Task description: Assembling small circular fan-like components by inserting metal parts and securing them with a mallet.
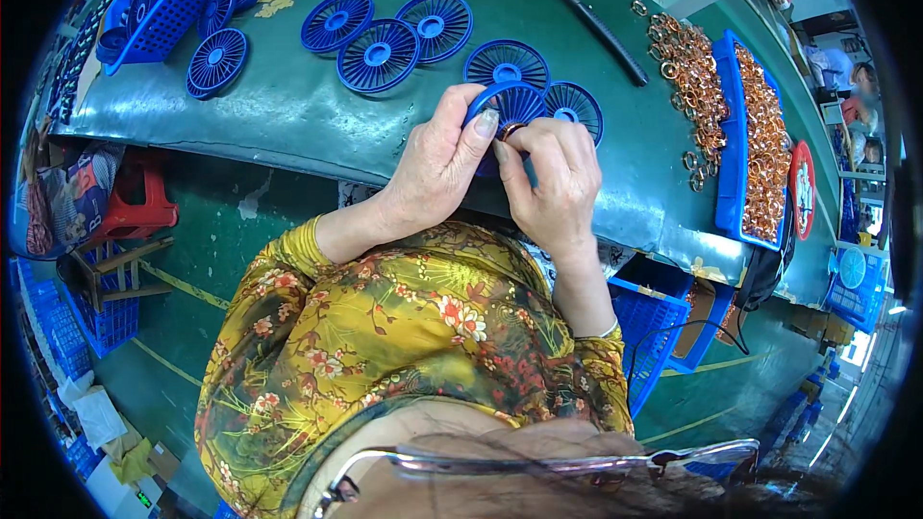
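Note:
Above the table's near edge, my left hand (435, 161) is closed on the rim of a blue spoked plastic wheel (522, 102), which is tilted. My right hand (558, 173) pinches a small copper-coloured ring (512, 131) against the middle of that wheel. My fingers partly hide where ring and wheel meet, so I cannot tell how far the ring is seated. Just beyond my hands lie another blue wheel (507, 60) and one more wheel (578, 108). Farther left, three wheels overlap around a front wheel (378, 55).
A black-handled mallet (586, 19) lies at the far side of the green table (317, 115). Loose copper rings (687, 72) are heaped beside a blue tray (731, 135) full of rings. A blue basket (178, 14) of wheels stands far left; blue crates (649, 327) sit below right.

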{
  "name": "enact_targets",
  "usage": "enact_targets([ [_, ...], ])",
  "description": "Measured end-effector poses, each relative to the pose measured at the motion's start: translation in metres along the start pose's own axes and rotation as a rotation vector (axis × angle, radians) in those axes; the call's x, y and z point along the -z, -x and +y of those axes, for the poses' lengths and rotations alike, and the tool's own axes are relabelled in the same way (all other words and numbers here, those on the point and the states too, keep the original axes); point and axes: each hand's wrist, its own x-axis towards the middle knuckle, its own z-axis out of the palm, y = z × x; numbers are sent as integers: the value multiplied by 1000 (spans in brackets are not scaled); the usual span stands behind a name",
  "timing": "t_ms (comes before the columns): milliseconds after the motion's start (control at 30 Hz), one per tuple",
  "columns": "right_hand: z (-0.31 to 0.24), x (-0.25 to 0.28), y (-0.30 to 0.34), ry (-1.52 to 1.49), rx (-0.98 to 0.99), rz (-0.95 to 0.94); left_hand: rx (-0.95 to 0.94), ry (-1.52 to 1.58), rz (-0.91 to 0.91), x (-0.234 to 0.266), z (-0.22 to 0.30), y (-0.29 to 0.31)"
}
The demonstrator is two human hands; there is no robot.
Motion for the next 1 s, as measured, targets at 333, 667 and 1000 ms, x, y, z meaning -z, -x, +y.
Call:
enact_targets([
  [333, -9, 35, 6, -68, 167, -240, 363, 643, -509, 30, 11, 7],
  [667, -6, 19, 8, -650, -223, -188, 186, 526, -396, 22, 2, 15],
  [1000, -4, 8, 5, -1005, -733, -263, 77, 286, -255, 22, -5, 15],
])
